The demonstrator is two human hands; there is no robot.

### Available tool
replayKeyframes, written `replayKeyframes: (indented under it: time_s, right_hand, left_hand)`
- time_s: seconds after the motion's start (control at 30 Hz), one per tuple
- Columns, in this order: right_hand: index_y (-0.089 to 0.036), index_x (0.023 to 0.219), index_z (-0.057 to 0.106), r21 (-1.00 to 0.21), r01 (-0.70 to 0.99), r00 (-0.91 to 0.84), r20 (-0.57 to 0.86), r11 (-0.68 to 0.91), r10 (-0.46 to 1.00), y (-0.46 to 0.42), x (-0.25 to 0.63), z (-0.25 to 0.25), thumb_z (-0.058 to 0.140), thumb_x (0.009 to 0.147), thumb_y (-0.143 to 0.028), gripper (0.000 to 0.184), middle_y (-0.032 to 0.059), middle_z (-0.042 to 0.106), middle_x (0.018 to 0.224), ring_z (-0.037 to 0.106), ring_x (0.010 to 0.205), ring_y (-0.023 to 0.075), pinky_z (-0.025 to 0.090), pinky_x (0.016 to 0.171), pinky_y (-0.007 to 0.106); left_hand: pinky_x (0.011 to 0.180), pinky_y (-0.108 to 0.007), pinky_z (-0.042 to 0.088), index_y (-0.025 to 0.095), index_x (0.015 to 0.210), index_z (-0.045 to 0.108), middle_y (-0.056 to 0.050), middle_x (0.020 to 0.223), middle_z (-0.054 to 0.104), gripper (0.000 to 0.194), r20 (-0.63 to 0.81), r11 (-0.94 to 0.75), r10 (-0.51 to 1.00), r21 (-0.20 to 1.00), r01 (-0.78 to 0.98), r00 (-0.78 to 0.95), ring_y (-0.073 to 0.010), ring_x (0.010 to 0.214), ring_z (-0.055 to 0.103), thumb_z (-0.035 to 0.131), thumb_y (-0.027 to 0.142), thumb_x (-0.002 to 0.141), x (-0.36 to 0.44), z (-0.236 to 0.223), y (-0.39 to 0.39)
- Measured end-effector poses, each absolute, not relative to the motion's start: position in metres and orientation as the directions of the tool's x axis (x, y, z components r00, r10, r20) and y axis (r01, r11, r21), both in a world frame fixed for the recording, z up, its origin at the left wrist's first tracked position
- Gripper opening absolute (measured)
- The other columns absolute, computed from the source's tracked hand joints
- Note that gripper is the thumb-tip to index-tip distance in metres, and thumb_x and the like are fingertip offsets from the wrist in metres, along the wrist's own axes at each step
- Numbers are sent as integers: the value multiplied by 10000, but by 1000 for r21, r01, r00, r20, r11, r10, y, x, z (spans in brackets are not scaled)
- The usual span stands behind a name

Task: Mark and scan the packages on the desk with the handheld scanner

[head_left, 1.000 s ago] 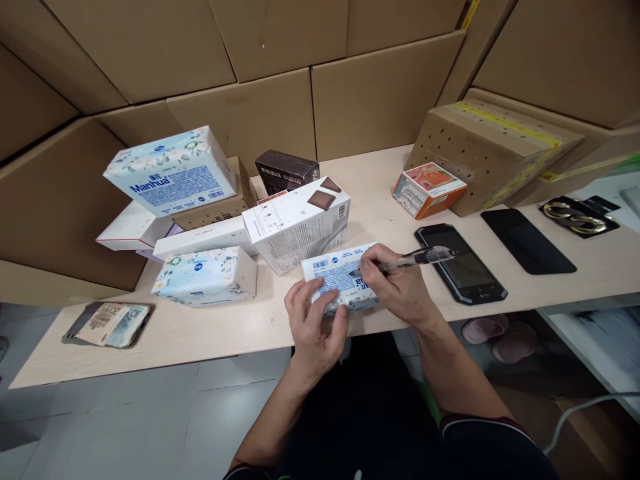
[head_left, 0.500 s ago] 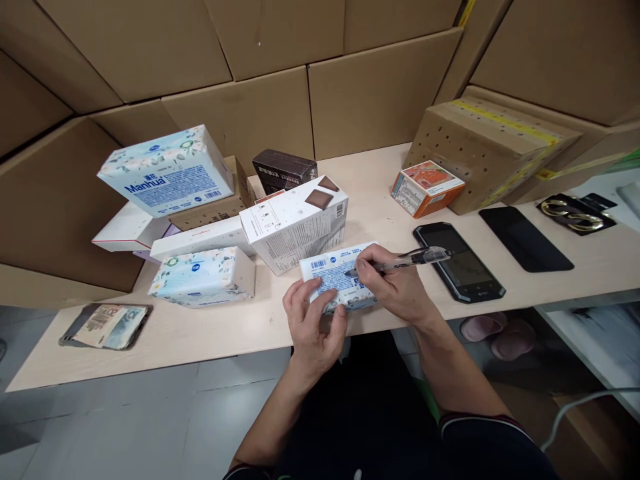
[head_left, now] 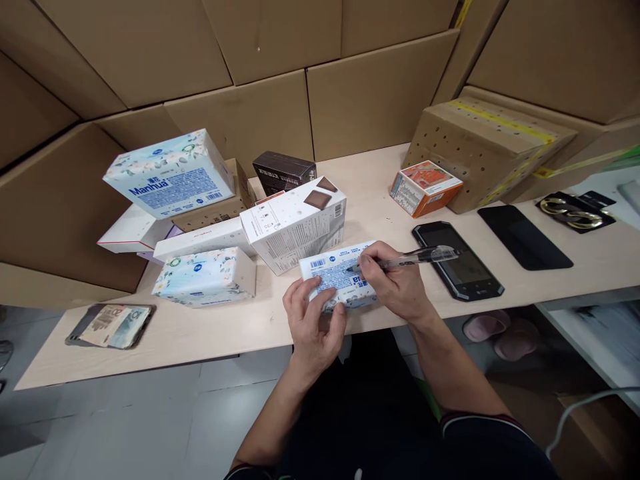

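Note:
A blue and white tissue pack point(head_left: 330, 261) lies at the table's front edge, its barcode and printed text facing up. My left hand point(head_left: 314, 320) grips the pack's near left side, fingers bent over the top and thumb along the front. Between the fingers and thumb of my right hand point(head_left: 397, 283) is a clear-barrelled pen point(head_left: 423, 255), its tip at the printed face and its back end pointing right. Part of the pack is hidden under both hands. Close behind it leans a white box point(head_left: 295, 223) with brown squares printed on it.
To the left stand a tissue pack point(head_left: 200, 277) and another tissue pack point(head_left: 170, 177) on a cardboard box. Banknotes point(head_left: 117, 325) lie at the far left. On the right are an orange box point(head_left: 426, 189), a rugged phone point(head_left: 460, 261), a black phone point(head_left: 525, 237) and gold-coloured rings point(head_left: 575, 212). Large cartons point(head_left: 385, 100) wall the back.
The pen tip has shifted slightly across the pack, and its back end reaches a little farther right. My left hand keeps its hold. The view has moved slightly.

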State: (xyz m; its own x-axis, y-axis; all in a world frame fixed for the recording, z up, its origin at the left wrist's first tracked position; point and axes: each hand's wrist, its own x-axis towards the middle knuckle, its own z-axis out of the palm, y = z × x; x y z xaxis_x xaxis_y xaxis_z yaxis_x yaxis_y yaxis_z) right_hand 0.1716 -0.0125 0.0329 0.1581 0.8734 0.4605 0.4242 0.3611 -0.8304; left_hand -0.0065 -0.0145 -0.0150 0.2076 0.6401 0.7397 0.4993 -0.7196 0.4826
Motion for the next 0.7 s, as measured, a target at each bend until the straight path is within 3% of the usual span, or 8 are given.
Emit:
replayKeyframes:
  time_s: [0.17,0.23,0.3,0.4,0.47,0.6,0.7]
  right_hand:
    - [-218,862,593,-898,183,481,437,400,760,-10,179,29,555,973,-391,208,-32,620,665,523,503,88,402,467,230]
    - [-220,963,626,-884,232,576,461,406,675,-10,191,26,567,968,-404,194,-20,656,748,540,516,86,435,489,238]
    - [-224,1040,662,-843,430,568,531,323,629,-11,207,21,582,959,-392,203,5,694,853,610,614,110,513,608,278]
    - [-223,1179,669,-621,762,315,601,181,735,-19,227,10,551,963,-293,256,72,718,1109,679,957,206,542,868,378]
    - [-187,1310,608,-418,898,111,517,137,848,-24,232,4,487,949,-163,382,116,673,1280,624,1110,263,511,947,425]
    - [-129,1428,501,-109,993,-7,293,41,956,-30,228,-1,443,863,-9,580,135,639,1356,531,1111,333,480,887,453]
    - [-151,1427,497,-42,999,-12,235,23,972,-28,223,-1,449,864,-15,581,127,664,1314,506,1079,345,456,801,430]
  left_hand:
    - [1039,-498,470,209,1121,624,-103,1254,566,240,736,-717,649,507,479,192,-266,1223,532,658,167,887,-7,-15,-14]
    - [1035,-495,474,217,1125,622,-99,1260,567,236,729,-711,658,519,474,189,-264,1227,532,655,178,895,-7,-16,-14]
    - [1032,-489,478,222,1131,620,-99,1267,566,238,724,-709,663,525,470,192,-263,1234,530,654,184,898,-8,-16,-14]
    - [1035,-484,473,219,1123,623,-100,1266,567,234,727,-711,661,524,469,189,-263,1235,529,658,182,895,-8,-17,-14]
    - [1036,-485,470,218,1121,622,-99,1263,569,232,732,-714,655,519,470,187,-264,1234,528,657,184,895,-8,-17,-14]
    - [1033,-487,470,219,1123,621,-97,1262,571,228,737,-716,650,513,473,186,-263,1228,530,654,191,899,-8,-17,-14]
    - [1031,-484,474,219,1119,622,-97,1260,572,220,737,-715,651,513,475,184,-261,1226,532,653,201,902,-9,-17,-14]
